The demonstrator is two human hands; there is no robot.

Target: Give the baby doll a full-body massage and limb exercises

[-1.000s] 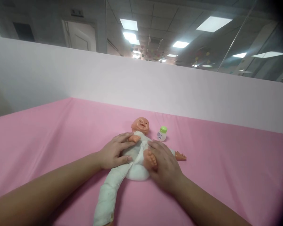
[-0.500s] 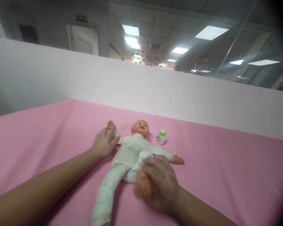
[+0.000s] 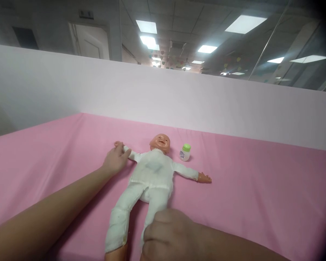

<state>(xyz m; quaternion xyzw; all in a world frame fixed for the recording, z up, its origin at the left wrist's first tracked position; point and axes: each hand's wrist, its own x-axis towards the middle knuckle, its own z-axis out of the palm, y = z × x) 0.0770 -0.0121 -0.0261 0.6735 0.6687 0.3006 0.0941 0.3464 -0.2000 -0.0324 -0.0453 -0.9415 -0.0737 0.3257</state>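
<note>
A baby doll (image 3: 153, 168) with a white cloth body and hard plastic head, hands and feet lies on its back on a pink sheet (image 3: 247, 203). My left hand (image 3: 116, 159) is closed round the doll's forearm at the left, just below its plastic hand. Nearer to me, my right hand (image 3: 170, 233) is curled into a grip over the lower part of the doll's leg on the right, and it hides the foot. That leg lies stretched out towards me. The doll's other arm (image 3: 188, 172) reaches out to the right, untouched.
A small clear bottle (image 3: 184, 152) with a green cap stands to the right of the doll's head. Behind the sheet rises a low white wall (image 3: 165, 94). Above it are dark glass panels, ceiling lights and a door (image 3: 91, 41).
My right hand has brought the doll's leg from bent up over the belly to stretched out towards me. My left hand has shifted slightly left with the doll's arm, which is now straighter.
</note>
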